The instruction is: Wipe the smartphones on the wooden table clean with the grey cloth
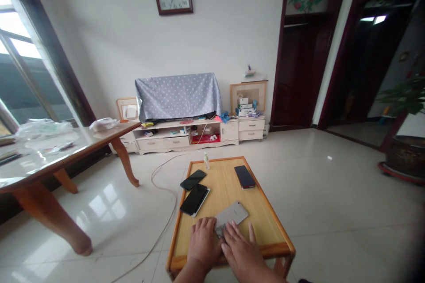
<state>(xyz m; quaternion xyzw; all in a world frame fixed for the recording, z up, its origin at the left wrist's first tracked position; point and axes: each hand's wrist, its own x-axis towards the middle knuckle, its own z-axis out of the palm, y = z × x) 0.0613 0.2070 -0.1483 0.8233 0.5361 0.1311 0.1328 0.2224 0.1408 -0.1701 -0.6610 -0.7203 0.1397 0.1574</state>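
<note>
A silver smartphone lies back up and slanted on the small wooden table, its camera at the far right corner. My left hand is closed, with its fingers bent against the phone's near left end. Across the lower part of the phone's back, my right hand lies with fingers stretched out and the little finger apart. A small greyish patch shows beneath the right fingertips; its kind is unclear. Left of the hands, a black-screened phone rests on a white-edged item. Beyond it lies another dark phone.
A dark phone-like slab lies on the right of the wooden table, on something red-edged. A small clear bottle stands at the far edge. A cable runs along the floor at left. A larger table stands beyond.
</note>
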